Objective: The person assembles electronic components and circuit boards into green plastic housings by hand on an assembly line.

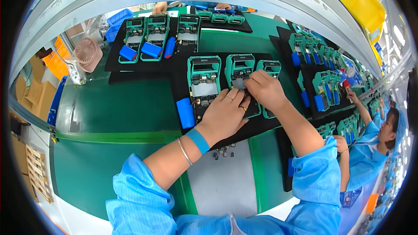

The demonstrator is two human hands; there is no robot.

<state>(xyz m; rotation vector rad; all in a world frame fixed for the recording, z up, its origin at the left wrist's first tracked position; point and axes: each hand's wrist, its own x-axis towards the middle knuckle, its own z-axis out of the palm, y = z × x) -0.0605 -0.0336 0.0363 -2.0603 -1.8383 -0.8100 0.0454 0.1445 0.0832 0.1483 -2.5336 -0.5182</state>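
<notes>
A green and black device housing (240,64) lies on a black mat in front of me, its inside facing up. A grey square sheet (238,83) sits in its middle. My right hand (266,90) is closed in a pinch at the sheet's right edge; the fingertips are partly hidden. My left hand (224,112) lies over the lower part of this housing, fingers stretched out and thumb apart. Left of it is a similar housing (203,61) with a pale sheet inside, next to a blue battery pack (186,113). Another housing (269,66) is partly covered by my right hand.
More housings with blue packs rest on a black mat (114,63) at far left and on mats at right. Small dark parts (224,151) lie on a grey strip nearby. A pink fan (88,53) stands left. A co-worker (370,148) works at right; hands (160,8) show across the table.
</notes>
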